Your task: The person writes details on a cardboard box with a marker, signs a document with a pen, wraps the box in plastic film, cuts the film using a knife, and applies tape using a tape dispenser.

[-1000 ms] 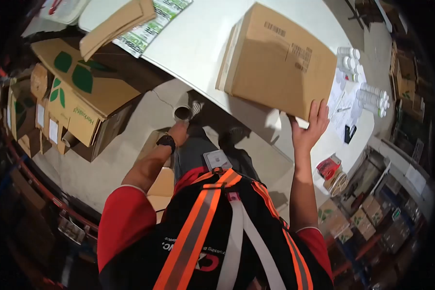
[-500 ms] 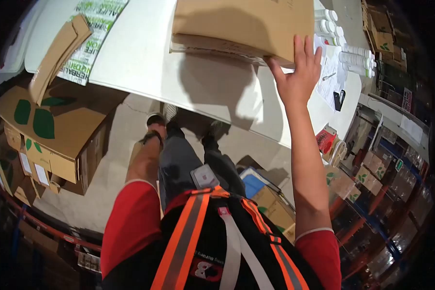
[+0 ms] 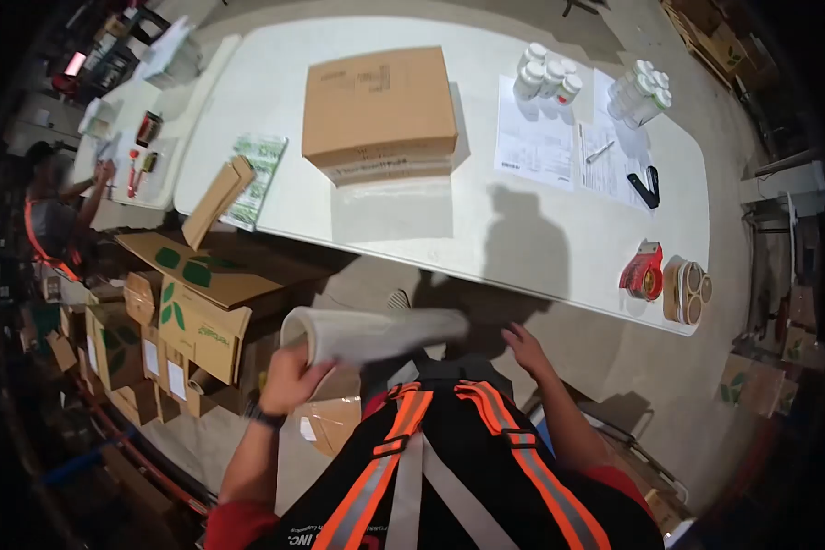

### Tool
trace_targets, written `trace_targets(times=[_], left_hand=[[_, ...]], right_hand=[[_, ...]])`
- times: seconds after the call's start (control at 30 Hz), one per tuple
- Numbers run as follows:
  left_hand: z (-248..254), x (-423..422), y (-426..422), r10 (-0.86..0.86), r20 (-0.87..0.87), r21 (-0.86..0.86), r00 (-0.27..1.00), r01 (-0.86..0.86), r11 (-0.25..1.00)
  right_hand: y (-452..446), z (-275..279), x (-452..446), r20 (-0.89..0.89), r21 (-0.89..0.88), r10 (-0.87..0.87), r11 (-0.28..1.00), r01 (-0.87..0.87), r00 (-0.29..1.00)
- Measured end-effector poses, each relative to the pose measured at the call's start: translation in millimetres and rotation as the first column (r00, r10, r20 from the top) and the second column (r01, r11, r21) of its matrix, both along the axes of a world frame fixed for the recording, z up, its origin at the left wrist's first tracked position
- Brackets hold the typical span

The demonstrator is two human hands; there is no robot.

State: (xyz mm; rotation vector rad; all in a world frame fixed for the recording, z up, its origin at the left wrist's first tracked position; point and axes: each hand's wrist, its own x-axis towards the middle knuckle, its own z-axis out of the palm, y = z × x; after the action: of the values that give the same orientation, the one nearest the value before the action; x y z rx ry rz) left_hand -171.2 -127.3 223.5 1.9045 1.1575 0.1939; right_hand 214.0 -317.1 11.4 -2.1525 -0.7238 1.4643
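A whitish roll of film with a hollow core (image 3: 376,332) lies sideways in front of my body, blurred at its right end. My left hand (image 3: 293,378) is wrapped round the roll's left end. Off to the right of the roll, my right hand (image 3: 526,350) has its fingers apart and holds nothing. Beyond both hands, a closed cardboard box (image 3: 380,105) sits on the white table (image 3: 412,220), touched by neither hand.
White bottles (image 3: 548,78), papers (image 3: 533,137), a black stapler (image 3: 646,188), a red tape dispenser (image 3: 643,273) and tape rolls (image 3: 686,291) are on the table's right side. Flattened cardboard (image 3: 218,200) overhangs its left edge above cartons (image 3: 202,325). Another person (image 3: 55,215) is far left.
My right hand has let go of the box and come back towards my body. My left hand has come up from low down with the roll. The view now takes in more of the table.
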Motion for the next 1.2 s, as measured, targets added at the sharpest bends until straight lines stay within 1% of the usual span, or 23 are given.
trace_targets(times=[0.03,0.07,0.1,0.13,0.17,0.2,0.23,0.27,0.3,0.33,0.4,0.47,0.53,0.63,0.73,0.8,0.87,0.9,0.97,1.0,1.03,1.17,1.2], left_hand=[[21,-12,-12,0.154,0.091,-0.124,0.984,-0.143,0.982],[51,-19,-16,0.175,0.138,-0.154,0.975,-0.154,0.976],[74,-24,-22,0.358,0.178,-0.337,0.917,-0.285,0.897],[87,-20,-28,0.491,0.234,-0.307,0.839,-0.416,0.856],[63,-44,-34,0.588,0.417,-0.290,0.693,-0.512,0.809],[71,-27,-29,0.588,0.438,-0.295,0.680,-0.509,0.809],[53,-35,-22,0.626,0.455,-0.255,0.633,-0.581,0.773],[29,-47,-7,0.567,0.532,-0.306,0.629,-0.483,0.821],[14,-40,8,0.609,0.471,-0.289,0.638,-0.540,0.790],[-9,-31,24,0.624,0.527,-0.318,0.577,-0.547,0.774],[-74,-54,43,0.712,0.520,-0.407,0.472,-0.596,0.692],[-126,-54,83,0.691,0.575,-0.436,0.437,-0.551,0.711],[-134,-35,109,0.713,0.571,-0.527,0.406,-0.485,0.698],[-153,-20,142,0.720,0.524,-0.551,0.456,-0.464,0.694],[-211,-39,166,0.667,0.378,-0.433,0.642,-0.513,0.741],[-237,-57,181,0.651,0.292,-0.534,0.700,-0.446,0.718],[-226,-56,185,0.395,0.233,0.021,0.888,-0.411,0.911],[-185,-43,188,0.330,0.158,0.290,0.931,-0.363,0.885],[-138,-21,204,0.135,0.076,0.456,0.988,-0.155,0.876],[-127,-9,211,0.012,0.077,0.434,0.997,-0.044,0.900],[-121,9,214,-0.058,0.096,0.366,0.994,0.019,0.931],[-129,73,218,-0.331,0.115,0.295,0.936,0.286,0.912],[-130,83,216,-0.295,0.097,0.280,0.951,0.259,0.925]], right_hand=[[-29,-18,16,-0.038,-0.023,-0.104,0.994,0.103,0.994],[-44,-29,28,-0.073,-0.056,-0.206,0.978,0.202,0.976],[-45,-23,31,-0.137,0.014,-0.373,0.926,0.378,0.918],[-44,-8,36,-0.203,0.051,-0.523,0.838,0.543,0.828],[-25,14,40,-0.385,0.085,-0.579,0.753,0.653,0.719],[-15,19,44,-0.507,0.214,-0.501,0.714,0.666,0.701],[0,42,50,-0.435,0.278,-0.501,0.715,0.641,0.748],[19,56,58,-0.257,0.463,-0.463,0.711,0.529,0.848],[38,70,63,-0.210,0.429,-0.480,0.738,0.521,0.852],[63,76,70,-0.164,0.400,-0.495,0.757,0.516,0.853],[99,60,77,-0.011,0.553,-0.515,0.711,0.434,0.857],[148,84,77,0.065,0.509,-0.513,0.755,0.413,0.856],[183,86,83,0.093,0.512,-0.497,0.767,0.386,0.863],[224,75,87,0.189,0.480,-0.482,0.806,0.347,0.856],[237,47,82,0.215,0.470,-0.459,0.822,0.321,0.862],[238,41,74,0.293,0.457,-0.401,0.856,0.241,0.868],[234,50,64,0.276,0.379,-0.402,0.880,0.285,0.873],[231,46,66,0.281,0.371,-0.404,0.882,0.290,0.871],[224,34,76,0.467,0.440,-0.266,0.897,0.039,0.843],[226,41,75,0.697,0.406,-0.134,0.884,-0.233,0.705],[234,55,66,0.872,0.297,-0.029,0.824,-0.482,0.488],[274,69,3,0.758,0.423,0.200,0.574,-0.701,0.621],[282,68,-12,0.721,0.447,0.283,0.508,-0.736,0.633]])
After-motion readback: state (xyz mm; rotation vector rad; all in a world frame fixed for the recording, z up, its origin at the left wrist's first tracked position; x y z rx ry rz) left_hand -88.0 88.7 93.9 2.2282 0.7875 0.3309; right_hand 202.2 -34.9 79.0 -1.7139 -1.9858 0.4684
